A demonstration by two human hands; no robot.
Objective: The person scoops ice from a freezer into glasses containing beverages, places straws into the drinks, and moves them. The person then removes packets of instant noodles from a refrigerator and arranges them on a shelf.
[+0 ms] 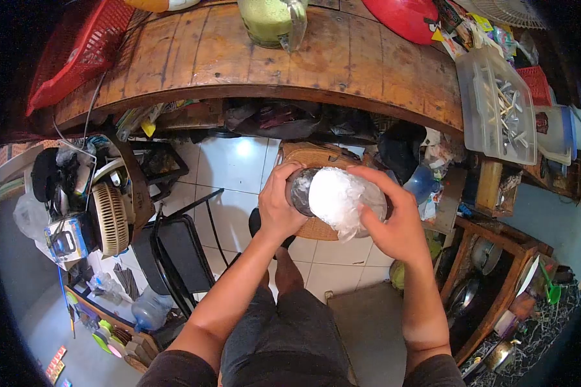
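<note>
My left hand is wrapped round a dark, rounded container, held in front of my body. White material, powder or ice, fills a clear plastic bag that overlaps the container's opening. My right hand grips the bag from the right, thumb and fingers on its plastic. A woven brown stool seat shows beneath both hands. On the wooden counter ahead stands a clear jug with green contents.
A red basket sits at the counter's left end. At right is a clear plastic box of utensils. A black chair and a fan stand left, a wooden shelf right. White floor tiles lie below.
</note>
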